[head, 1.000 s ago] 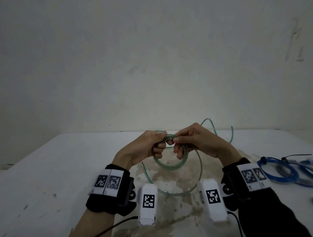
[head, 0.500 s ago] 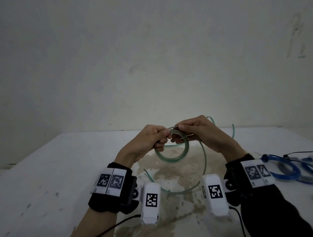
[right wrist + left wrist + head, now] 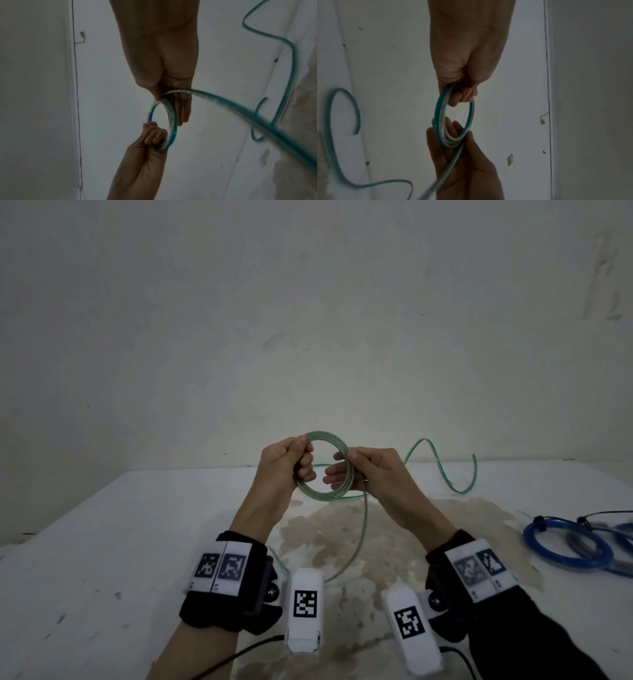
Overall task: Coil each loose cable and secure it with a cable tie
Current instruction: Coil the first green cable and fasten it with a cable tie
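Note:
A clear cable with a green stripe is wound into a small coil (image 3: 322,497) and held upright above the white table (image 3: 137,525). My left hand (image 3: 303,460) grips the coil's left side with its fingers curled through the ring. My right hand (image 3: 340,465) pinches the right side between thumb and fingers. In the left wrist view the coil (image 3: 437,108) hangs from the left hand (image 3: 462,96), with the right hand (image 3: 458,134) below it. The right wrist view shows the coil (image 3: 150,112) between both hands. A loose tail (image 3: 442,470) waves off to the right, and another strand (image 3: 363,529) drops to the table.
Blue coiled cables (image 3: 565,546) bound with black ties lie at the table's right edge. A brown stained patch (image 3: 394,518) covers the middle of the table. A bare wall stands behind the far edge.
Both hands have raised the coil higher off the table. The right hand has moved from the top of the ring to its right side, and the loose tail has swung out to the right.

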